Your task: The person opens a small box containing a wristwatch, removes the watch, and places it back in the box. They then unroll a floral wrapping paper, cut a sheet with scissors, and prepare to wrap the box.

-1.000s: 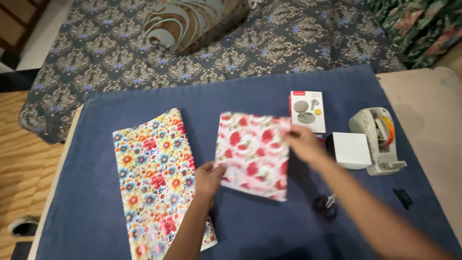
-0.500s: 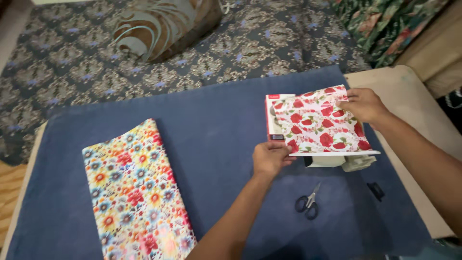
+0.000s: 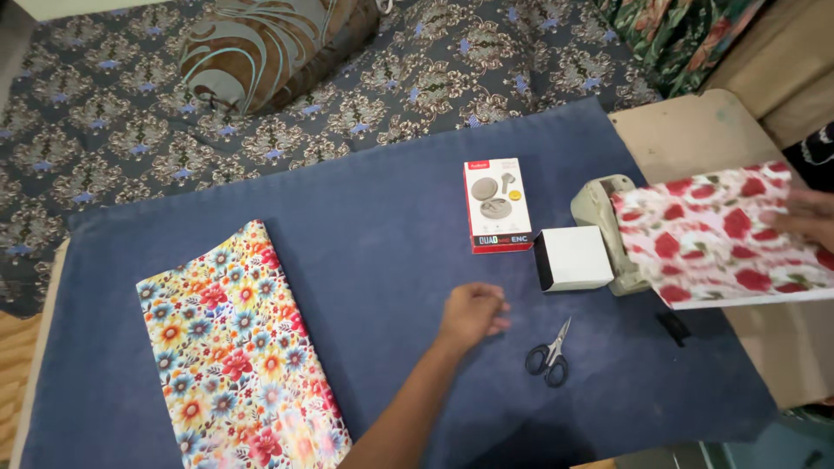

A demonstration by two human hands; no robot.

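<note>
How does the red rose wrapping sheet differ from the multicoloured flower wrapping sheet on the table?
The pink sheet with red roses is held up by the right hand at the table's right edge, partly covering the grey tape dispenser. The folded sheet with small multicoloured flowers lies flat on the blue cloth, untouched. The rose sheet has larger, sparser blooms; the multicoloured one is densely printed. Both are floral wrapping paper.

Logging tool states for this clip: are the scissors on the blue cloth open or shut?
Shut, or very nearly. The scissors lie flat on the blue cloth, blades together in one narrow point, black handle loops side by side, just right of the left hand.
</note>
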